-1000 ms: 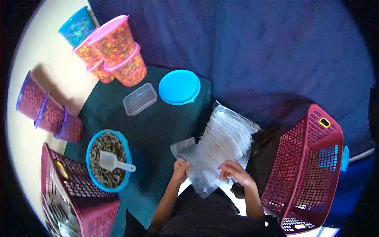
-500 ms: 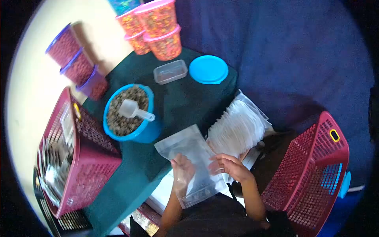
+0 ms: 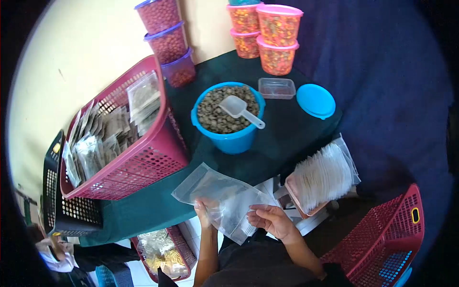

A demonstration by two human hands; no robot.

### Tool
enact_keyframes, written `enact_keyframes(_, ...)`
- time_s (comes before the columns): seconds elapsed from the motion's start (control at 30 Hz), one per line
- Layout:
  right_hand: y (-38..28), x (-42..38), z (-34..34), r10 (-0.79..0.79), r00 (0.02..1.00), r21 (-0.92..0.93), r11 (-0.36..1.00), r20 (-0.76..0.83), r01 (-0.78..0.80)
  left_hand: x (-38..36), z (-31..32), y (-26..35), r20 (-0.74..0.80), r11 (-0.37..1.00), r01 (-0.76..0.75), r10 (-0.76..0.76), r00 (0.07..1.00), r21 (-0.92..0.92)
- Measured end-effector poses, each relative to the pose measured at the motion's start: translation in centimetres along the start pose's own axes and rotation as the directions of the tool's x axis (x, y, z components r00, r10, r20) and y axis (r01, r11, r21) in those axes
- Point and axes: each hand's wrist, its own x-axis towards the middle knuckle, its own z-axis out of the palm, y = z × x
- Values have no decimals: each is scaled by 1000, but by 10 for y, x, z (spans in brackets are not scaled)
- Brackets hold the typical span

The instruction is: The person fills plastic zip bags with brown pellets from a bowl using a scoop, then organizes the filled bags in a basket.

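A clear plastic bag (image 3: 229, 196) lies slanted in front of me, flat, with nothing visible inside. My left hand (image 3: 202, 214) is closed on its left side, thumb pressed over the film. My right hand (image 3: 273, 222) is beside the bag's right edge, fingers partly curled and apart; whether the fingertips touch the film is hard to tell. Beyond the bag stands a blue tub (image 3: 232, 138) full of small greyish-brown pieces, with a clear plastic scoop (image 3: 235, 107) lying on top. To the right, a pinkish container (image 3: 297, 192) holds a dense stack of clear bags (image 3: 326, 174).
A maroon basket (image 3: 143, 167) of filled packets stands left, near a black basket (image 3: 79, 213). Another maroon basket (image 3: 368, 234) is at lower right. Pink-lidded tubs (image 3: 277, 57), purple-lidded tubs (image 3: 169, 45), a clear tray (image 3: 277, 89) and a blue lid (image 3: 315, 100) sit farther back. Another person's sleeve (image 3: 67, 260) shows lower left.
My view has swung left, so the table things appear farther right. The bag has tilted in my left hand, and my right hand's fingers have turned at its edge.
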Motion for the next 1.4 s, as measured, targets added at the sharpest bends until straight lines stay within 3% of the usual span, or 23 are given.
enact_keyframes(0.07, 3, 11, 12, 41, 997, 25, 999, 59, -42, 7, -14, 7, 4, 998, -57, 58, 998, -41)
enact_keyframes(0.13, 3, 21, 31, 38, 999, -151, 988, 10, -36, 0, -6, 37, -71, 989, -56, 67, 995, 139)
enact_keyframes(0.17, 5, 27, 41, -7, 1000, -140, 990, 27, 11, 3, -11, 47, -81, 989, -73, 84, 993, 131)
enact_keyframes(0.2, 4, 33, 49, 5, 999, -153, 988, 40, 1, 6, -22, 58, -10, 981, -20, 23, 1000, 194)
enact_keyframes(0.27, 2, 47, 60, -83, 996, -389, 919, -34, 64, 11, -41, 83, 115, 940, 73, -118, 986, 334)
enact_keyframes(0.33, 1, 61, 66, -123, 992, -408, 906, -6, 110, 10, -55, 116, -24, 829, 221, -244, 970, 514)
enact_keyframes(0.4, 0, 73, 73, -193, 981, -538, 826, 8, 167, 10, -57, 145, -31, 693, 70, -69, 997, 717)
enact_keyframes(0.47, 7, 86, 83, -218, 976, -521, 830, 27, 200, 13, -61, 160, -49, 743, 90, -77, 996, 663)
enact_keyframes(0.53, 17, 95, 96, -255, 967, -619, 759, 3, 202, 14, -38, 169, 300, 712, -196, -20, 954, 674)
enact_keyframes(0.6, 34, 108, 102, -271, 962, -648, 728, 26, 223, 13, -9, 177, 486, 523, -372, -95, 869, 767)
enact_keyframes(0.67, 46, 115, 114, -246, 968, -650, 727, 54, 221, 15, 6, 171, 531, 428, -428, -154, 833, 796)
enact_keyframes(0.77, 56, 123, 121, -246, 968, -636, 739, 53, 222, 27, -2, 165, 570, 522, -384, -257, 781, 761)
enact_keyframes(0.87, 57, 126, 136, -185, 982, -563, 808, 39, 174, 31, -14, 170, 613, 526, -407, -307, 728, 746)
enact_keyframes(0.97, 62, 138, 131, -81, 990, -672, 728, 111, 135, 33, -23, 177, 620, 563, -402, -269, 737, 722)
enact_keyframes(1.1, 59, 150, 140, 32, 975, -679, 722, 221, 131, 37, -39, 182, 618, 604, -394, -216, 756, 693)
enact_keyframes(1.13, 55, 152, 142, 27, 973, -713, 685, 230, 150, 38, -44, 183, 610, 602, -393, -205, 766, 695)
enact_keyframes(1.2, 47, 157, 140, 34, 968, -748, 642, 248, 169, 41, -52, 188, 434, 725, -295, -6, 901, 622)
enact_keyframes(1.23, 44, 160, 135, 11, 975, -803, 569, 221, 176, 43, -58, 197, 345, 574, -288, 11, 939, 767)
enact_keyframes(1.27, 42, 162, 130, -12, 982, -854, 491, 191, 172, 44, -57, 201, 412, 501, -382, 55, 910, 777)
enact_keyframes(1.3, 42, 166, 129, -8, 971, -901, 371, 237, 223, 44, -54, 201, 399, 469, -389, 83, 913, 793)
enact_keyframes(1.33, 40, 164, 131, 14, 974, -906, 369, 228, 207, 41, -52, 199, 385, 436, -391, 107, 917, 811)
enact_keyframes(1.4, 35, 167, 145, -148, 932, -920, 170, 331, 353, 38, -44, 197, 385, 435, -397, 121, 915, 808)
